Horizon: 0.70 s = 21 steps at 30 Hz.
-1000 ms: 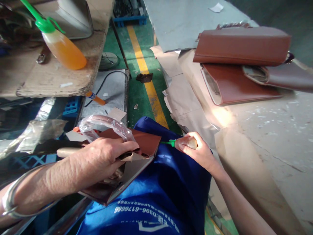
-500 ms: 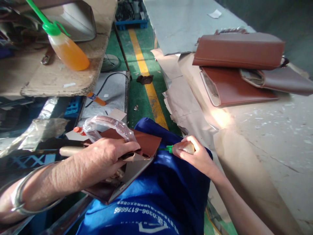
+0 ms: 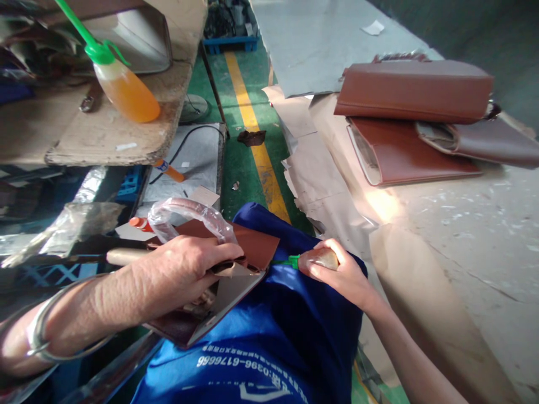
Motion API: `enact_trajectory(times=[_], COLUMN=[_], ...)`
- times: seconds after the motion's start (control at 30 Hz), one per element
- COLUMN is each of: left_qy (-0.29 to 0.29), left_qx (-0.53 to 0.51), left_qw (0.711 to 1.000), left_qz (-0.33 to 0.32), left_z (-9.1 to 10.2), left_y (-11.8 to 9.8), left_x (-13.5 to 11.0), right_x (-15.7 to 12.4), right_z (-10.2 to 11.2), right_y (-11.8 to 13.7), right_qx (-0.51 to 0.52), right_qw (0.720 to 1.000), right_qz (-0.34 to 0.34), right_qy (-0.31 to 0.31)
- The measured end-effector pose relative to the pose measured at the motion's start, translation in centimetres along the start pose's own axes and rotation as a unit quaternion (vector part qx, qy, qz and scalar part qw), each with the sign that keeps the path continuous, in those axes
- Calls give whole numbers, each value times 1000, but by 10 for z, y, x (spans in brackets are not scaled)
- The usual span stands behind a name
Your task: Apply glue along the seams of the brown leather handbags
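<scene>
My left hand (image 3: pixel 191 266) is closed on the edge of a brown leather bag (image 3: pixel 263 244) that lies across my lap, its pale inside partly showing. The bag's curved handle (image 3: pixel 189 210) is wrapped in clear plastic and rises behind my knuckles. In my right hand (image 3: pixel 341 275) is a small squeeze bottle (image 3: pixel 319 260) with a green nozzle, held on its side with my fingers round it. Its thin green tip points left and ends close to the bag's right edge; whether they touch I cannot tell.
Brown leather bags (image 3: pixel 415 92) are stacked on the paper-covered table (image 3: pixel 475 235) at the right. On the left workbench (image 3: pixel 138 140) stands a larger bottle of orange liquid (image 3: pixel 128 92) with a green spout. A blue apron (image 3: pixel 269 331) covers my lap.
The whole view has shifted slightly. Both hands keep their grips, and the bag and squeeze bottle stay almost in the same place relative to each other.
</scene>
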<state>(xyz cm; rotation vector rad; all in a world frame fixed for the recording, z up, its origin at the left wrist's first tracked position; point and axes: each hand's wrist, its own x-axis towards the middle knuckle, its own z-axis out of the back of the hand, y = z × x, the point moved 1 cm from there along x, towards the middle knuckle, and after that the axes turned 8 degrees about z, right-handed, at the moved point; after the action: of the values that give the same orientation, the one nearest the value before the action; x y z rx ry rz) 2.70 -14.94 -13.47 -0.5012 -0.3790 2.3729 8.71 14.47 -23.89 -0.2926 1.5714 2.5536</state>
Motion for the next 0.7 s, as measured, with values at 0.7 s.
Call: enact_trajectory(times=[0.7], left_qy=[28], left_qx=[-2], left_qw=[998], left_qz=[55], left_z=[7], left_y=[-6], left_x=[-1], right_x=[1], right_z=[-3], right_y=[-1], right_qx=[-49], right_qw=[996], right_qz=[58], right_qy=[-56])
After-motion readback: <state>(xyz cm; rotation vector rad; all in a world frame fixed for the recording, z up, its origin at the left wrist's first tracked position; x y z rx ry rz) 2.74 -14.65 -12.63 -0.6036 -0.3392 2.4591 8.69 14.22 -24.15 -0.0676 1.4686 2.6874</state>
